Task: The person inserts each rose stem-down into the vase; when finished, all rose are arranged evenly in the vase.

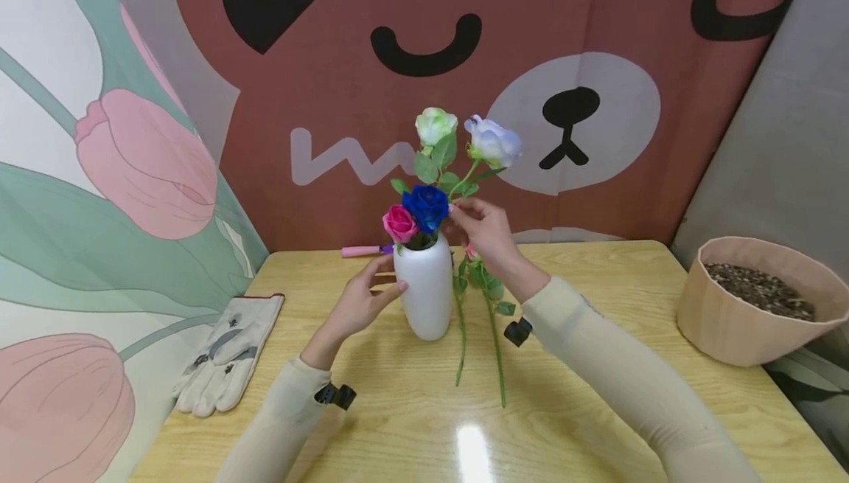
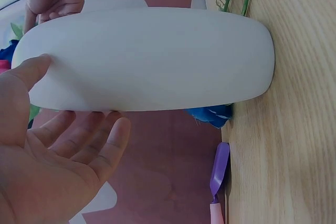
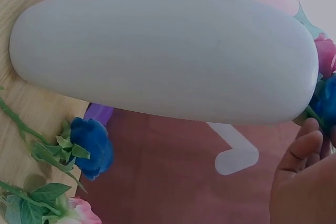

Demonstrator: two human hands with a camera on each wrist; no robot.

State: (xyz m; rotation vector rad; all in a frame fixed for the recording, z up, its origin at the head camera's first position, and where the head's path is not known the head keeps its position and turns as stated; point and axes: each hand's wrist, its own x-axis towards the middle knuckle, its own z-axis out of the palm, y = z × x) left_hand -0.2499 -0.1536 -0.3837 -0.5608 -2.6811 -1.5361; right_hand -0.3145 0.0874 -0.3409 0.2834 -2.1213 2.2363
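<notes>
Centrally, left hand (image 1: 358, 302) fingers open against white vase (image 1: 424, 287); right hand (image 1: 484, 232) pinching blue rose (image 1: 426, 206).

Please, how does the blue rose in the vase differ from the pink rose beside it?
The blue rose is deep blue; the pink rose is magenta. The blue rose sits higher and looks larger; the pink rose sits lower, to its left. The right hand touches the blue rose, not the pink rose. Both stand in the white vase.

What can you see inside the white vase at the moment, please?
A blue rose and a pink rose stand in the white vase. Its opaque wall hides their stems.
</notes>
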